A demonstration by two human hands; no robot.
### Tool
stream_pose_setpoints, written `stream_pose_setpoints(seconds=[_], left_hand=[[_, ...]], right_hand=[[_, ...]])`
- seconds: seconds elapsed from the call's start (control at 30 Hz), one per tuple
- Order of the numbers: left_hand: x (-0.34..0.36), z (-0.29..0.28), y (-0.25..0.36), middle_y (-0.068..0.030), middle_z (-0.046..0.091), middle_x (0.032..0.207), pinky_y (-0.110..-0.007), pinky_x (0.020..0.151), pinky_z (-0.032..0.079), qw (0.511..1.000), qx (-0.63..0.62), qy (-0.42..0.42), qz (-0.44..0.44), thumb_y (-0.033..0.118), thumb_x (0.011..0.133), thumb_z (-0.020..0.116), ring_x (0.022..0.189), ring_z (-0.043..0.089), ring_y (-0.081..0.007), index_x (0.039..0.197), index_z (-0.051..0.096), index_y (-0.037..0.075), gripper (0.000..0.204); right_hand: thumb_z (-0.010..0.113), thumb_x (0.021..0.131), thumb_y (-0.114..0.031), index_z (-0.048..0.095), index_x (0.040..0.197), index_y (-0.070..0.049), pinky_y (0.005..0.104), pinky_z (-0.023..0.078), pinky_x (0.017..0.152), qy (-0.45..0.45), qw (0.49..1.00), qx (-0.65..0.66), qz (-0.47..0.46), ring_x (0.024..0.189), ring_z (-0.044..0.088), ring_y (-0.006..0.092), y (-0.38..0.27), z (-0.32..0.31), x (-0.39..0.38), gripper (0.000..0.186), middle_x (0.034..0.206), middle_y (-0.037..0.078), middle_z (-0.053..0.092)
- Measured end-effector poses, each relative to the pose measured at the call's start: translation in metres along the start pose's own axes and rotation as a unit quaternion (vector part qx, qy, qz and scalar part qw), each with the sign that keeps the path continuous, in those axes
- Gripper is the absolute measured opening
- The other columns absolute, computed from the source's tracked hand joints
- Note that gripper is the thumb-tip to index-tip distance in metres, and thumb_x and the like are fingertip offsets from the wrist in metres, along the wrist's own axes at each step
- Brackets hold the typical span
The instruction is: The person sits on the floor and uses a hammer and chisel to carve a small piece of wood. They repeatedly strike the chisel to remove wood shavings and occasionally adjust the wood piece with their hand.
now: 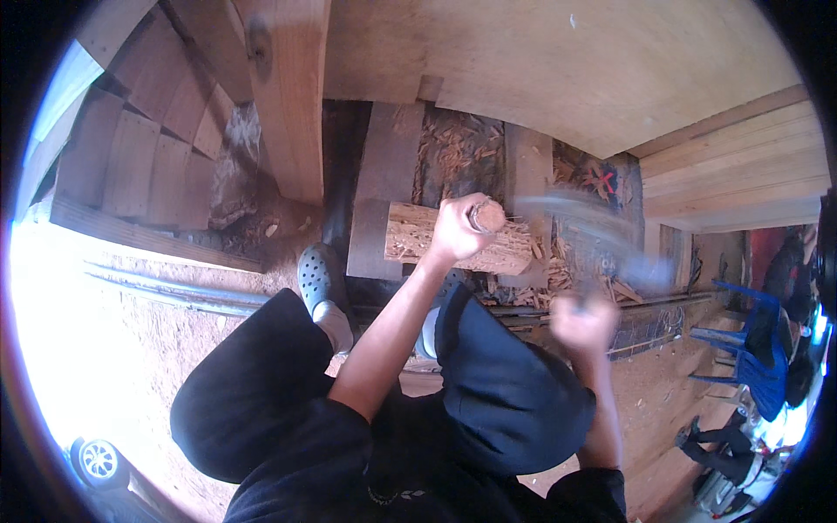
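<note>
Going by the chips, we judge the chopping to be under way: loose wood chips [558,266] lie to the right of our left fingers, and a litter of shavings [458,144] spreads beyond them. The round wooden piece [487,217] shows us a rough, pale end with a darker rim, so we would call it cut at that end at least. How much work is left on it we cannot tell, since the fingers hide most of its length.

That piece sits inside our left hand [455,237], whose fingers are clamped around it, its bare end standing out just to their right. Beneath those fingers lies a pitted log [408,234], showing on both sides of the grip; whether the piece touches it, we cannot make out.

Well to the right of the left fingers, and nearer our body, our right hand [586,324] looks curled around a tool [610,234]. Both are blurred, so we cannot tell the tool's kind; it streaks out beyond the right fingers, over the chips, seemingly apart from the round piece.
</note>
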State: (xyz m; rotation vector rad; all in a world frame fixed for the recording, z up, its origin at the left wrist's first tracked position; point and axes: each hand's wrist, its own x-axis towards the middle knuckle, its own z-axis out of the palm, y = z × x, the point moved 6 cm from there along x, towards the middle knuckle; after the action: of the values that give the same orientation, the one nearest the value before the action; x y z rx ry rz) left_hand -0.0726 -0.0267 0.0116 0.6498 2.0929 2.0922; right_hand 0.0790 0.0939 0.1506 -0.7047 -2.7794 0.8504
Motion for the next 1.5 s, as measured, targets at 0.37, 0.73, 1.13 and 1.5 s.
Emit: stream_pose_setpoints(seconds=[0.37, 0.73, 1.13, 1.5], left_hand=[[-0.001, 0.0, -0.001, -0.0149, 0.063, 0.072, -0.033, 0.063, 0.05, 1.0, 0.016, -0.012, -0.007, 0.011, 0.057, 0.072, 0.07, 0.065, -0.0294, 0.077, 0.061, 0.001, 0.024], [-0.001, 0.002, -0.001, -0.0146, 0.063, 0.07, -0.031, 0.059, 0.048, 1.0, 0.002, -0.012, -0.014, 0.011, 0.059, 0.069, 0.062, 0.064, -0.0253, 0.078, 0.062, 0.001, 0.023], [-0.002, 0.001, -0.004, -0.0124, 0.065, 0.076, -0.032, 0.067, 0.05, 0.999, 0.028, -0.028, -0.016, 0.007, 0.053, 0.074, 0.072, 0.066, -0.0229, 0.081, 0.063, 0.001, 0.031], [-0.003, 0.002, -0.008, -0.0105, 0.066, 0.075, -0.031, 0.067, 0.05, 0.999, 0.016, -0.024, -0.023, 0.007, 0.054, 0.074, 0.07, 0.065, -0.0206, 0.077, 0.062, 0.002, 0.026]], right_hand=[[0.06, 0.084, 0.001, 0.047, 0.086, -0.005, 0.0205, 0.033, 0.036, 0.184, 0.896, 0.398, -0.068, 0.041, 0.043, 0.0061, -0.01, -0.085, -0.022, 0.014, 0.06, 0.002, 0.049], [0.056, 0.074, -0.021, 0.053, 0.106, 0.001, 0.0451, 0.048, 0.072, -0.121, 0.985, -0.016, 0.122, 0.082, 0.059, 0.0456, 0.05, 0.051, -0.015, 0.039, 0.085, 0.029, 0.061], [0.061, 0.073, -0.017, 0.059, 0.101, 0.002, 0.04, 0.047, 0.074, -0.092, 0.969, 0.069, 0.217, 0.083, 0.063, 0.0381, 0.112, 0.076, -0.034, 0.033, 0.084, 0.025, 0.062], [0.068, 0.071, -0.023, 0.06, 0.108, -0.001, 0.0445, 0.048, 0.081, -0.236, 0.936, -0.029, 0.259, 0.096, 0.062, 0.0393, 0.202, 0.144, -0.057, 0.044, 0.094, 0.025, 0.065]])
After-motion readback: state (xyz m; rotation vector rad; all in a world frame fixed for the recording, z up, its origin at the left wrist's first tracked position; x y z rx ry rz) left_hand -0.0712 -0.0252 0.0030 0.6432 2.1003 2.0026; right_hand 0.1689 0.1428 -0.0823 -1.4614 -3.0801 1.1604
